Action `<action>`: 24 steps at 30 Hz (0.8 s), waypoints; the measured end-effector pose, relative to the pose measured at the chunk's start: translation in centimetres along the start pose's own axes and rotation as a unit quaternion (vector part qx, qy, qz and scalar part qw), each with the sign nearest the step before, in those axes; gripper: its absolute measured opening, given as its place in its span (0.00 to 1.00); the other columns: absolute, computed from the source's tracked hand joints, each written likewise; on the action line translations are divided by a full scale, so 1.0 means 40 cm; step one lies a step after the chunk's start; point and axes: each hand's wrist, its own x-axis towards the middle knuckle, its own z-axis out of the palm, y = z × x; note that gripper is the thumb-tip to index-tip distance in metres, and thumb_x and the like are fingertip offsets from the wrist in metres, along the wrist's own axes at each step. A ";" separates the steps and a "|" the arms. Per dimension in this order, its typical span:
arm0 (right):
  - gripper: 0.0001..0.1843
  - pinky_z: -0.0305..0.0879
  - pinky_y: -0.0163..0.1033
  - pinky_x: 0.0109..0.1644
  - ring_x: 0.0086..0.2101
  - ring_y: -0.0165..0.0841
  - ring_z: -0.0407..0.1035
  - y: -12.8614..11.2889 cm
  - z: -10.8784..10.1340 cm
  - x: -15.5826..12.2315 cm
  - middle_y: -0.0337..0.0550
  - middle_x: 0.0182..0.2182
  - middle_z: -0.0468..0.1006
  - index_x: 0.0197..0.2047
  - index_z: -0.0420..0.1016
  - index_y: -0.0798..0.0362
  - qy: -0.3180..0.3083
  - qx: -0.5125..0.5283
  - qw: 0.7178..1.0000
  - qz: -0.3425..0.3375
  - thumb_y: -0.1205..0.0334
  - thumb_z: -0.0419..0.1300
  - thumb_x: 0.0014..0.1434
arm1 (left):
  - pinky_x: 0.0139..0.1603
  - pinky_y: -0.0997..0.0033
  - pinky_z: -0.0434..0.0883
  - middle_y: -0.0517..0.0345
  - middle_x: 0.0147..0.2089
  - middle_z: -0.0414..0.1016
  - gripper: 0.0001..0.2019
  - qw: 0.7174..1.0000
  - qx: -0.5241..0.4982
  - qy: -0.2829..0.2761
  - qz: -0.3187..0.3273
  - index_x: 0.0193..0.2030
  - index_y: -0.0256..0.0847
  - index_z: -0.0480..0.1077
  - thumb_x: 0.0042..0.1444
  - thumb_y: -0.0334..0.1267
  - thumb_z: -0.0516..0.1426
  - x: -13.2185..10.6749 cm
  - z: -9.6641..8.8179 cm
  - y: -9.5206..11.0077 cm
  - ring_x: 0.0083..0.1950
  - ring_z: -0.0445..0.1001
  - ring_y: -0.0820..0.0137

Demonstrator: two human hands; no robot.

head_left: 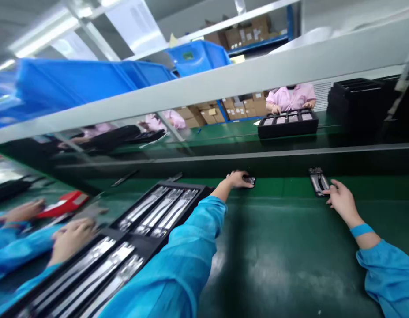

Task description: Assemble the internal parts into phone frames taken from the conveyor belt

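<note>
In the head view, the person's left hand reaches across to the back edge of the green bench, its fingers closed around a small dark device, much of which is hidden by the hand. The right hand is farther right, its fingers touching the lower corner of an open-backed device that lies on the same rear strip; whether they are clamped on it or only resting against it, I cannot tell. The two devices lie well apart, both outside the black tray

That tray stands at an angle beside and partly behind the left sleeve. Three devices show in its far section and three in its near section, so the slots that can be seen look filled; the sleeve covers part of the near end. As far as this shows, the tray's loads are in place, while the two devices at the hands are out on the bench and not in any slot. What has been done to either one is too small to tell

At the left edge, a co-worker's hand is near the tray, with a red object beyond it. Across the bench, a person in pink sits behind another loaded tray
</note>
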 end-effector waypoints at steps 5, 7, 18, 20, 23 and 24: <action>0.14 0.66 0.31 0.18 0.18 0.29 0.69 0.000 0.012 0.005 0.48 0.33 0.82 0.50 0.72 0.56 -0.002 0.067 0.998 0.004 0.62 0.53 0.63 | 0.59 0.49 0.71 0.48 0.57 0.72 0.17 0.998 0.031 -0.040 0.022 0.54 0.36 0.71 0.64 0.46 0.60 0.031 -0.021 0.025 0.58 0.72 0.59; 0.15 0.65 0.30 0.17 0.17 0.29 0.67 -0.002 0.010 0.004 0.46 0.30 0.81 0.49 0.72 0.56 -0.001 0.081 0.997 0.004 0.59 0.55 0.62 | 0.58 0.49 0.71 0.49 0.54 0.74 0.17 0.999 0.021 -0.033 0.025 0.52 0.35 0.72 0.64 0.46 0.60 0.025 -0.027 0.036 0.56 0.73 0.60; 0.17 0.62 0.31 0.18 0.17 0.29 0.65 -0.014 -0.008 -0.007 0.45 0.26 0.79 0.43 0.74 0.56 -0.007 0.093 0.996 0.014 0.54 0.60 0.53 | 0.50 0.60 0.72 0.51 0.44 0.79 0.41 0.953 -0.272 0.124 0.043 0.70 0.39 0.58 0.55 0.59 0.61 -0.247 -0.093 0.044 0.48 0.77 0.58; 0.15 0.63 0.32 0.20 0.19 0.29 0.66 -0.023 -0.010 -0.008 0.47 0.27 0.79 0.39 0.75 0.56 -0.011 0.093 0.995 0.020 0.56 0.60 0.50 | 0.45 0.63 0.74 0.51 0.41 0.79 0.43 0.936 -0.340 0.074 0.051 0.67 0.35 0.60 0.52 0.62 0.62 -0.330 -0.041 0.054 0.43 0.78 0.61; 0.13 0.63 0.34 0.23 0.20 0.30 0.65 -0.041 -0.009 -0.022 0.46 0.25 0.77 0.33 0.75 0.56 -0.038 0.085 0.996 0.016 0.56 0.59 0.46 | 0.43 0.64 0.75 0.48 0.41 0.80 0.39 0.909 -0.414 -0.004 0.050 0.61 0.32 0.63 0.53 0.61 0.61 -0.445 0.074 0.089 0.40 0.79 0.63; 0.13 0.62 0.34 0.23 0.20 0.30 0.63 -0.047 -0.007 -0.033 0.43 0.23 0.74 0.31 0.76 0.56 -0.051 0.078 0.996 0.013 0.55 0.58 0.46 | 0.41 0.65 0.74 0.48 0.41 0.80 0.37 0.899 -0.434 -0.028 0.049 0.60 0.33 0.64 0.53 0.61 0.61 -0.478 0.107 0.104 0.39 0.79 0.64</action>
